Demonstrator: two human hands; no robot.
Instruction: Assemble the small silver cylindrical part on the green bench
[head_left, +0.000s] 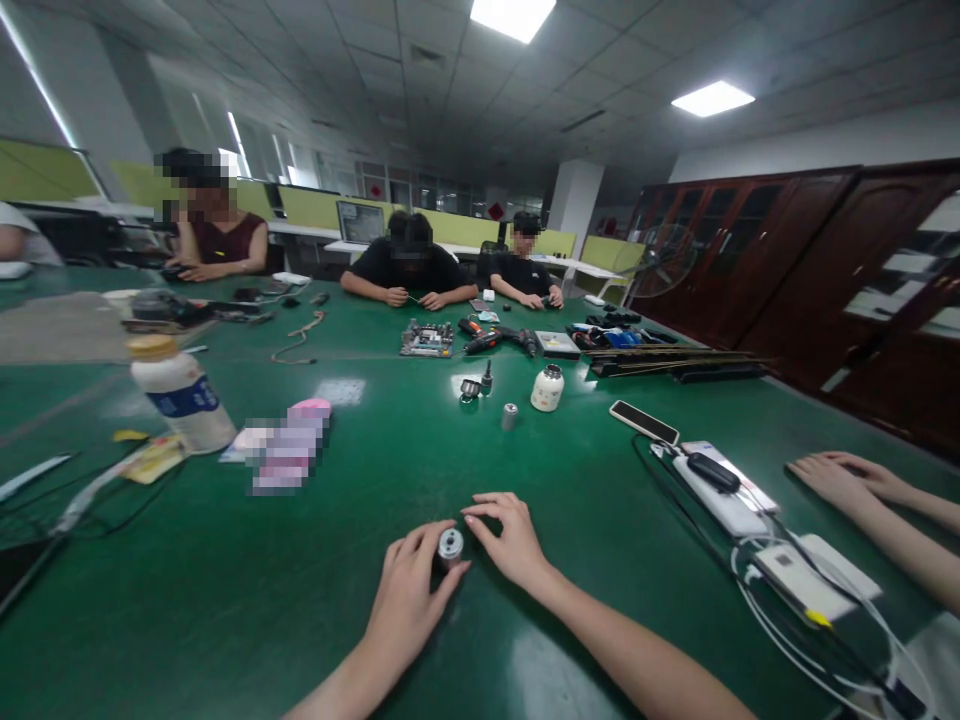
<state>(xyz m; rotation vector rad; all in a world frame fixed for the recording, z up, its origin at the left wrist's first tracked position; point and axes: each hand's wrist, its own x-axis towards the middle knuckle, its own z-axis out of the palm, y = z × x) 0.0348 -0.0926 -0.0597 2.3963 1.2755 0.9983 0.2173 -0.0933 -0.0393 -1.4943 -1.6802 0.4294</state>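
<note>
A small silver metal cylinder [451,547] with holes in its top face stands on the green table. My left hand [409,580] grips it, fingers along its far left side and thumb at the near right. Just to the right is my right hand [511,540], its fingers curved and the thumb slightly apart from them. Nothing shows in that hand, and its fingertips are close to the cylinder without visibly touching it. Farther off, a second, similar silver cylinder [510,416] stands near a white patterned jar [547,388], a small dark bit-like part [487,375] and a dark ring-shaped piece [469,390].
On the right lie a phone [643,422], white power banks [814,575] with cables, and another person's hands [847,478]. A bottle [180,395] stands left. Across the table are a circuit board [426,339], a power drill [480,340] and several seated people.
</note>
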